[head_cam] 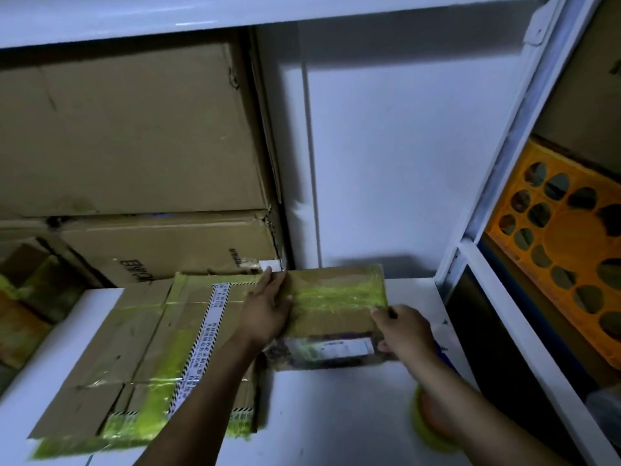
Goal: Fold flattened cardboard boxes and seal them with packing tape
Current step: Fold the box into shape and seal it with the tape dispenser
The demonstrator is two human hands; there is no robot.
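Observation:
A small folded cardboard box [336, 304] stands on the white table [336, 415], its top crossed with yellow-green tape and a label on its near side. My left hand [267, 309] lies flat on the box's left top edge, fingers straight. My right hand [403, 331] grips the box's right near corner, thumb on the side. Left of it lies a stack of flattened cardboard boxes [144, 358] with yellow-green tape and a white striped strip. A roll of yellow-green packing tape [433, 422] sits on the table under my right forearm, partly hidden.
Large cardboard cartons [134, 146] are stacked behind the table at the left. A white wall panel [403, 146] stands behind the box. To the right a white shelf frame [504, 156] holds an orange plastic crate [564, 243]. More taped boxes [23, 307] sit at far left.

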